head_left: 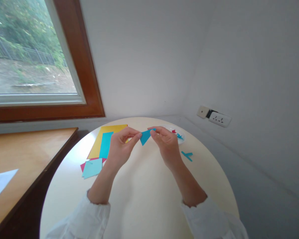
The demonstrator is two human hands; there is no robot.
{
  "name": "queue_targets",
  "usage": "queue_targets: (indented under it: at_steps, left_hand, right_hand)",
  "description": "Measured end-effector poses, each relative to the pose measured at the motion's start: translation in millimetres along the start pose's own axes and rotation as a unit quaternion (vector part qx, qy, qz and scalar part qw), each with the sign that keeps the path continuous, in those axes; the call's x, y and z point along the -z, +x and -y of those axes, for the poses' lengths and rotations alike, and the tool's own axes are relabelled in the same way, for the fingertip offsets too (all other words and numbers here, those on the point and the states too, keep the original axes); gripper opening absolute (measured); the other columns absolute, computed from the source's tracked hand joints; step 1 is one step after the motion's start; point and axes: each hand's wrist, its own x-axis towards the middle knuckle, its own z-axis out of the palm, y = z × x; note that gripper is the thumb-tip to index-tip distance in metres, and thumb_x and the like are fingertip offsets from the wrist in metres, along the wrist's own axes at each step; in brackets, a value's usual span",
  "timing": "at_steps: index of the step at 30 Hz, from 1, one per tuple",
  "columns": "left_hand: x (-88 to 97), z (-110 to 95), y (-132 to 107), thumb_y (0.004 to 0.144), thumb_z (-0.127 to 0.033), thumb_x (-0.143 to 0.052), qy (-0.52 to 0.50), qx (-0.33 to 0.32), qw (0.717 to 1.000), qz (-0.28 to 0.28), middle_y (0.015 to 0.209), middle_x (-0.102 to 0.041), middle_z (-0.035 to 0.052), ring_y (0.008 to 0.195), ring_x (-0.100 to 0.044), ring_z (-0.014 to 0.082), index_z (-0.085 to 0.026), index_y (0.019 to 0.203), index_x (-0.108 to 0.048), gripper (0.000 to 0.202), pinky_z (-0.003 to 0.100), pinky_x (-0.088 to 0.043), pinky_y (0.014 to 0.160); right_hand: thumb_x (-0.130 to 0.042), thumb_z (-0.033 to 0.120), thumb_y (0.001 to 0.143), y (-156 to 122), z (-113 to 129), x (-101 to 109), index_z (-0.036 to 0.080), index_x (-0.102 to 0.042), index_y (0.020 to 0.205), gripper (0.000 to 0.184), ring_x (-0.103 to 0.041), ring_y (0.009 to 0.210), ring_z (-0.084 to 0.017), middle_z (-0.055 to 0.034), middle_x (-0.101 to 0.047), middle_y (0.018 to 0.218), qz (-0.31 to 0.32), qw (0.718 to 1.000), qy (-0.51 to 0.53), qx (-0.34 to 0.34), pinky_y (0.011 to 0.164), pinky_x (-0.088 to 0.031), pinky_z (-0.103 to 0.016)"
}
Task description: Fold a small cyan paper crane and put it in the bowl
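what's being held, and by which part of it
A blue paper piece: the left hand pinches its left corner, the right hand its upper right end.

1. white walls [144,59]: indoors, home or small office; i cannot tell which from here.
2. window [32,49]: wood-framed, trees [22,26] and a fence [37,57] outside.
3. power socket [219,119]: white, set in one wall.
4. round table [144,205]: pale, near the walls.
5. desk [27,146]: wooden, below the window, white sheet [0,184] on it.
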Motion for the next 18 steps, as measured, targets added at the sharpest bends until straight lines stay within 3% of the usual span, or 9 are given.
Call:
queue_targets:
  at_steps: [7, 10, 14, 18]
  left_hand:
    - [-4.1, -4.5, -0.9, 0.066, -0.038, -0.068, -0.047, 0.085, 0.993, 0.067, 0.071, -0.069, 0.0045, 0.071, -0.064, 0.0178, -0.014, 0.08, -0.064, 0.028, 0.027, -0.049, 0.065]
    - [-5.1, -6.1, -1.2, 0.065, -0.037, -0.07, -0.072, 0.104, 0.988, 0.092, 0.067, -0.069, 0.0047, 0.069, -0.065, 0.018, -0.013, 0.075, -0.061, 0.028, 0.028, -0.049, 0.068]
    - [-5.1, -6.9, -0.7, 0.064, -0.039, -0.07, -0.072, 0.122, 0.986, 0.086, 0.064, -0.069, 0.0049, 0.062, -0.065, 0.0178, -0.013, 0.07, -0.059, 0.029, 0.03, -0.049, 0.066]
    - [-4.1, -5.7, -0.3, 0.065, -0.039, -0.068, -0.074, 0.129, 0.986, 0.076, 0.066, -0.069, 0.0054, 0.059, -0.063, 0.0171, -0.012, 0.085, -0.061, 0.035, 0.029, -0.048, 0.062]
  right_hand:
    - [-0.062, 0.033, 0.07, 1.4, -1.6, -0.1, 0.019, -0.062, 0.068, 0.014, -0.057, 0.063, -0.012, 0.0011, -0.064, 0.066, -0.047, 0.998, 0.029, 0.009, 0.061, -0.046, -0.026]
    - [-0.062, 0.034, 0.069, 1.7, -2.8, -0.7, 0.019, -0.062, 0.068, 0.015, -0.057, 0.063, -0.013, 0.0009, -0.064, 0.066, -0.046, 0.998, 0.035, -0.003, 0.06, -0.046, -0.026]
    - [-0.062, 0.036, 0.07, 3.0, -4.6, 1.0, 0.019, -0.064, 0.072, 0.018, -0.06, 0.069, -0.014, -0.0018, -0.066, 0.074, -0.048, 0.998, 0.026, -0.009, 0.065, -0.048, -0.029]
    - [-0.062, 0.035, 0.071, 3.7, -4.0, 4.4, 0.02, -0.065, 0.081, 0.019, -0.061, 0.073, -0.014, -0.0027, -0.068, 0.082, -0.034, 0.999, 0.037, -0.001, 0.068, -0.049, -0.029]
